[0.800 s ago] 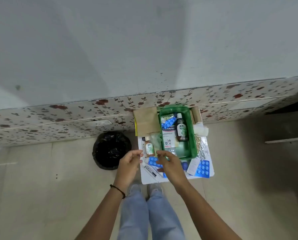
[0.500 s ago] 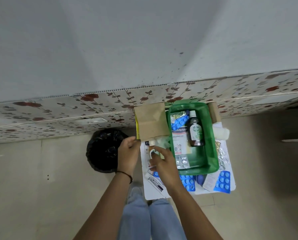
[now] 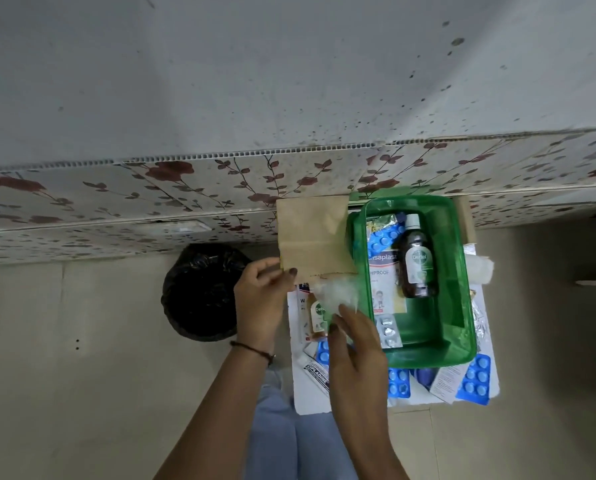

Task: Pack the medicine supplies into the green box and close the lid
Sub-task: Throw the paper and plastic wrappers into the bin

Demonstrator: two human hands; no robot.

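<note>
The open green box (image 3: 457,306) stands on a small white surface (image 3: 310,405) by the wall. Inside lie a brown Dettol bottle (image 3: 416,259), a Hansaplast pack (image 3: 383,282), a blue blister pack (image 3: 381,237) and a silver blister strip (image 3: 388,332). My right hand (image 3: 357,351) pinches a blurred white wad (image 3: 338,294) just left of the box's rim. My left hand (image 3: 260,299) is curled at the lower left corner of a brown paper bag (image 3: 312,237); what it grips is unclear. A small Dettol bottle (image 3: 317,317) lies between my hands.
Blue blister packs (image 3: 473,379), an ointment tube (image 3: 317,374), a leaflet (image 3: 443,379), foil strips (image 3: 478,320) and a white roll (image 3: 478,270) lie around the box. A black bin bag (image 3: 203,292) sits on the floor to the left. A flowered wall panel runs behind.
My right hand has lifted from the small Dettol bottle toward the box's left rim with the white wad. My left hand has stayed at the paper bag's corner. The camera has come closer.
</note>
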